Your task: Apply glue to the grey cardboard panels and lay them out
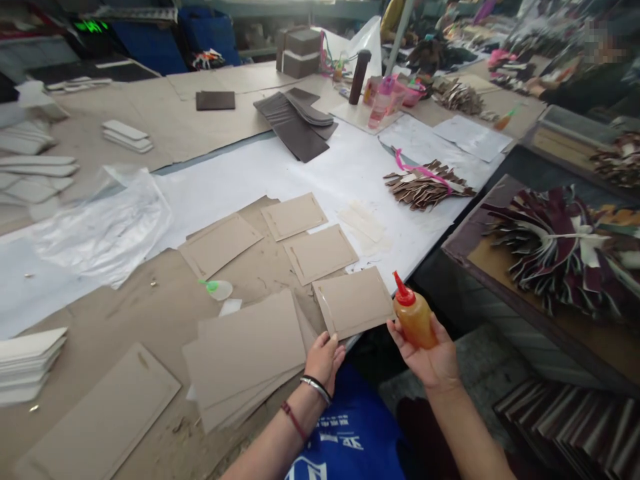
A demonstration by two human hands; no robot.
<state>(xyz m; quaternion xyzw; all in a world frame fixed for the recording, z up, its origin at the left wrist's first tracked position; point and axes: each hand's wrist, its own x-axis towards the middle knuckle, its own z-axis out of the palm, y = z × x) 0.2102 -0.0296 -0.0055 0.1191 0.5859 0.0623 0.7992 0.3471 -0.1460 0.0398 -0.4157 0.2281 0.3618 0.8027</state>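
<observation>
My left hand [324, 360] pinches the near left corner of a beige rectangular panel [354, 303]. A wet, shiny line of glue runs along that panel's left side. In my right hand [434, 357] is a squeeze bottle [416, 319] of amber glue, its red nozzle pointing up and to the left. The fingertips of this hand also reach the panel's right corner. Just beyond lie two similar panels, a nearer one [321, 255] and a farther one [294, 216], with glue marks near their edges. A stack of larger beige sheets [247, 357] lies left of my left hand.
A small clear bottle with a green tip [219, 289] lies on the table. Farther back are dark brown sheets [300, 123], a tied bundle of strips [427, 185] and a dark tumbler [359, 77]. At right, a box [473, 257] holds more strips. A person's arm [565, 87] shows beyond.
</observation>
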